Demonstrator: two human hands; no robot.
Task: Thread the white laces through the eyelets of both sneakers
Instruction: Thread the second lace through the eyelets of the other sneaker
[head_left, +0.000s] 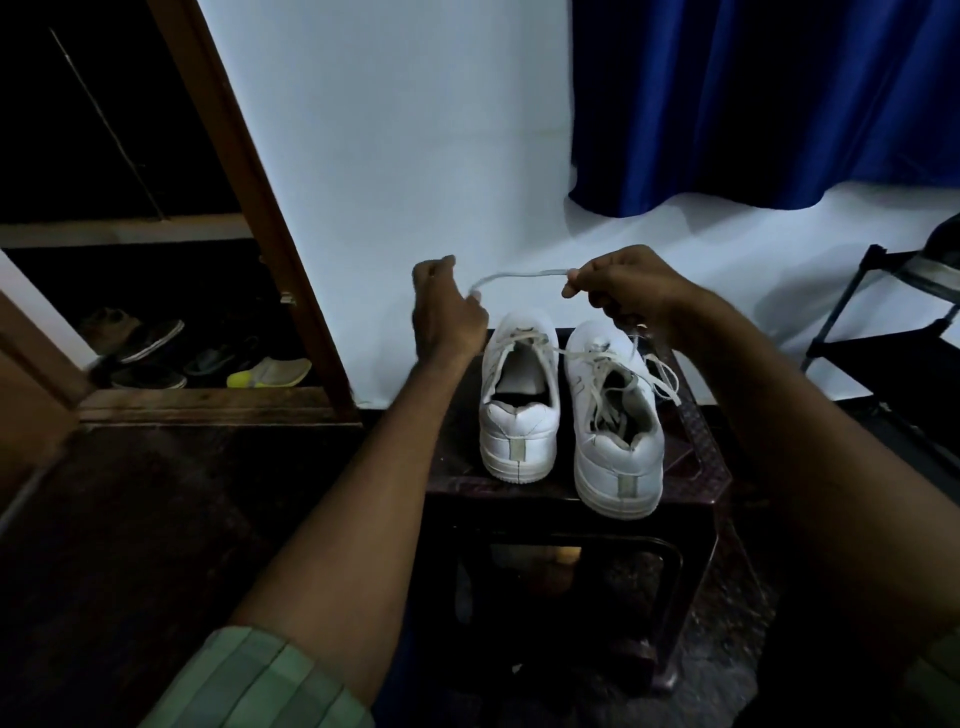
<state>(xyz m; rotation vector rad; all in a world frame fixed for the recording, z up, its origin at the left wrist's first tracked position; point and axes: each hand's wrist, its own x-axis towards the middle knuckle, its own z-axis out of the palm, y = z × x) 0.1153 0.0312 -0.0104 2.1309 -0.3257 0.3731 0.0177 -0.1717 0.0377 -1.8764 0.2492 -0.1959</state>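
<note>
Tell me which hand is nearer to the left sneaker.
Left. The left hand pinches the white lace right beside the toe of the left sneaker. The right hand pinches the lace's other end above the right sneaker, farther away.

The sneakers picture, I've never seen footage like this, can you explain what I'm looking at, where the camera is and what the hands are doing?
There is no machine here, only a person. The single picture comes from a camera worn on their head, looking forward and down, so both bare arms reach in from the bottom. Two white sneakers, the left sneaker and the right sneaker, stand side by side, heels toward the camera, on a dark stool. The left hand and the right hand hold a white lace stretched between them above the toes. Loose lace lies over the right sneaker. A blue curtain hangs behind, and other shoes sit in the doorway on the left.
</note>
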